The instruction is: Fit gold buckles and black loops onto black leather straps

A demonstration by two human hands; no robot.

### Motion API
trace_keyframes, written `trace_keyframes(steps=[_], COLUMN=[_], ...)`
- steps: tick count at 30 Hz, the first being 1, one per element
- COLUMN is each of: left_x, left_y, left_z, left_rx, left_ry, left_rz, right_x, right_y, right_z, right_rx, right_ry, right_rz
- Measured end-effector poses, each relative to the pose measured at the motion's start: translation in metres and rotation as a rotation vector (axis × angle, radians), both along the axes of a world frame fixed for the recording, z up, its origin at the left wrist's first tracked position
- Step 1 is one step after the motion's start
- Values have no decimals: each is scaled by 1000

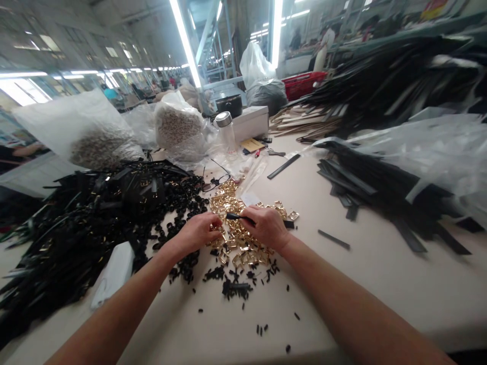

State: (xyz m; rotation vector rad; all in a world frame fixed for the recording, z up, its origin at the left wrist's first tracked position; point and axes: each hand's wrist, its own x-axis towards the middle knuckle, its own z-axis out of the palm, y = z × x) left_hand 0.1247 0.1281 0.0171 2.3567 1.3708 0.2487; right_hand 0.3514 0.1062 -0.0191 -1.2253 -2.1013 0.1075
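My right hand (266, 225) is closed round a black strap (236, 217); one end sticks out toward my left hand, and a dark strip end (289, 224) shows by the wrist. My left hand (200, 230) has its fingers curled together at the left edge of a pile of gold-coloured metal buckles (247, 257). Whatever its fingertips pinch, if anything, is too small to make out. Small black loops (178, 218) lie heaped just left of that hand. Below the buckles are scattered little black pieces (232, 288).
A large heap of black straps with buckles (95, 218) covers the left side, a white object (114, 271) at its edge. Flat black strips (365, 187) are stacked at right under plastic. Behind stand filled plastic bags (178, 124), a lidded jar (226, 129) and eyeglasses (216, 181).
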Motion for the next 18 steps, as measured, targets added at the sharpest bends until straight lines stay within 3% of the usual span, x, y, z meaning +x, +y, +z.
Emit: trace_keyframes(steps=[8, 14, 18], left_x=[-10, -15, -13], left_y=[-2, 3, 8], left_z=[0, -7, -6], left_rx=[-127, -429, -446], left_ry=[-159, -604, -594], left_rz=[1, 256, 273], right_x=[3, 2, 2], right_y=[3, 3, 2], right_z=[-3, -4, -3], right_rx=[-19, -32, -40], right_ry=[38, 74, 70], right_rz=[-3, -3, -4])
